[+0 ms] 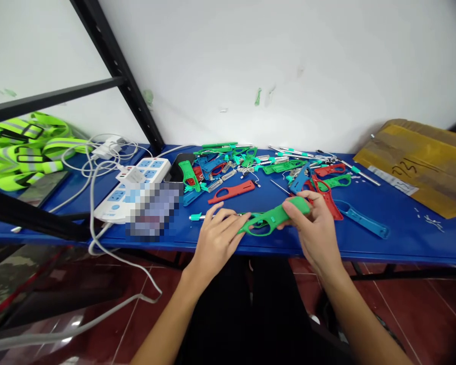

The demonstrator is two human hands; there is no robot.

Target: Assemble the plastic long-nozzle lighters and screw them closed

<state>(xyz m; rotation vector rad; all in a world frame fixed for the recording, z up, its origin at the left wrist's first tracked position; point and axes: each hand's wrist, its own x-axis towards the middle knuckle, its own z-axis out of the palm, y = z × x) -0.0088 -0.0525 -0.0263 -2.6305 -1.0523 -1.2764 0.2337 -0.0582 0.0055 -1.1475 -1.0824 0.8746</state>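
A green lighter casing, long-handled with a trigger loop, is held between my two hands over the front of the blue table. My right hand grips its wide end between thumb and fingers. At the narrow end beside the loop, my left hand has its fingers closed on the casing. A metal rod with a teal piece lies just left of my left fingers, partly hidden by them. Behind my hands lie a red casing half and, to the right, a blue casing half.
Loose casings, clear inserts and wired rods are heaped along the wall. A white power strip, phone and cables are at left. Reflective yellow straps lie behind a black rack post. A taped cardboard box stands at right.
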